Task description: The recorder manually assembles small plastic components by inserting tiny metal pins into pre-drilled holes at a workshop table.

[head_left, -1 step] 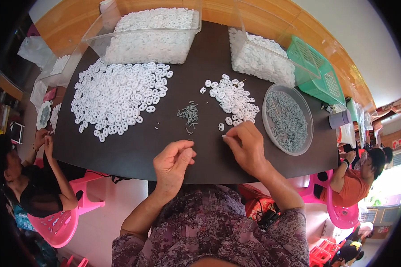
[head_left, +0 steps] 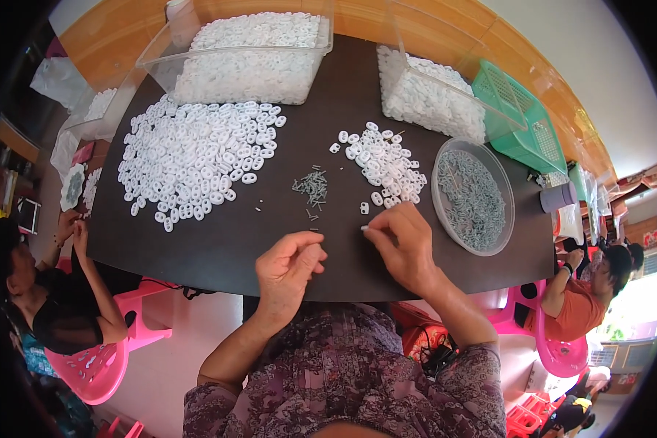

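My right hand (head_left: 407, 247) pinches a small white plastic piece (head_left: 365, 228) between thumb and fingertips, just above the dark table. To its left, my left hand (head_left: 288, 269) has its fingers curled in and the thumb against them; whatever they may hold is hidden. Beyond the left fingertips lies a small heap of grey screws (head_left: 312, 187), with a few strays nearer me. Past my right hand spreads a small pile of white two-holed oval plastic pieces (head_left: 383, 164). A larger pile of similar pieces (head_left: 197, 157) covers the left side.
Clear bins (head_left: 248, 69) (head_left: 431, 98) of white pieces stand at the back. On the right are a round tub of screws (head_left: 471, 201), a green basket (head_left: 522, 120) and a grey-purple cylinder (head_left: 558, 196). Other people sit on pink chairs (head_left: 102, 365) at both sides.
My left hand has shifted slightly to the right. The right hand keeps its pinch on the white piece, nearly unmoved. The whole view has slid a touch.
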The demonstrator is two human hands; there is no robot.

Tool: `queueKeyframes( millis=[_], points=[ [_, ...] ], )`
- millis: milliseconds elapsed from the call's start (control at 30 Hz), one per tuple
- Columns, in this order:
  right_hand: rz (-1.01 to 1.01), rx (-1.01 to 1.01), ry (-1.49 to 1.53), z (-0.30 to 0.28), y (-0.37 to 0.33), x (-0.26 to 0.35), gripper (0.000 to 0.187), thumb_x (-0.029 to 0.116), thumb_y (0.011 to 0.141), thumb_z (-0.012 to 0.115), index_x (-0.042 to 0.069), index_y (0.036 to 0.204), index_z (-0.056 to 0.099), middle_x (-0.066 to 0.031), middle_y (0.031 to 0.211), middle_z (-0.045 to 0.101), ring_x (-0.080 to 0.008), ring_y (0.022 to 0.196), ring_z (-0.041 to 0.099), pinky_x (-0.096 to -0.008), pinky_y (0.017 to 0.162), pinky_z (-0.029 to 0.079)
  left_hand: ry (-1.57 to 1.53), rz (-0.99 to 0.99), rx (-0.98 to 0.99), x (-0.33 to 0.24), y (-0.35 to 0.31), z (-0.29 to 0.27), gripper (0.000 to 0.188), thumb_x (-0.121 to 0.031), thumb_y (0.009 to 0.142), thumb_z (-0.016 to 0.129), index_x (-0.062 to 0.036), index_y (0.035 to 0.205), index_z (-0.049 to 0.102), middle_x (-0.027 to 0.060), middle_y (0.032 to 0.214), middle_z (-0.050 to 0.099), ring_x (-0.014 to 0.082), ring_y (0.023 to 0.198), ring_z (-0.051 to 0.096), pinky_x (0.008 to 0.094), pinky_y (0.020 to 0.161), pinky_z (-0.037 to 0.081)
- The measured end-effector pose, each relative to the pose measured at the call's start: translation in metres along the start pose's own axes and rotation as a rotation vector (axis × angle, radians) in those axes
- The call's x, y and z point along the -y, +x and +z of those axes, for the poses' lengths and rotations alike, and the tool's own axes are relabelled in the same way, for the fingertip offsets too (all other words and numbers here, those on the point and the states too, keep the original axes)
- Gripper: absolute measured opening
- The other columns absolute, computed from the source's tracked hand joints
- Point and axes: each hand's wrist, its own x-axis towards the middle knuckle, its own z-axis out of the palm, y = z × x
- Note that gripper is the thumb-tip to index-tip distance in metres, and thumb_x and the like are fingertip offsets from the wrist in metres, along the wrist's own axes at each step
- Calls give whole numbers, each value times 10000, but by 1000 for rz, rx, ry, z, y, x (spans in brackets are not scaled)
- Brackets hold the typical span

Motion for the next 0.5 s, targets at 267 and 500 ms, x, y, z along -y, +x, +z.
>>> queueKeyframes(
  millis=[267,500],
  points=[
    [-2,66,375,11,-3,39,109,-14,749,702,20,826,633,-79,769,588,-184,654,539,-289,560,430,-293,-55,116,-2,0,3,246,-177,931,607,31,1061,623,72,845,661,98,661,603,204,548,451],
    [361,154,644,18,-9,43,48,25,827,663,-3,864,652,-29,801,568,-68,668,515,-235,578,420,-302,-115,125,-1,-4,-2,213,-154,911,634,26,1025,635,56,832,657,89,670,603,196,568,453]
  ],
)
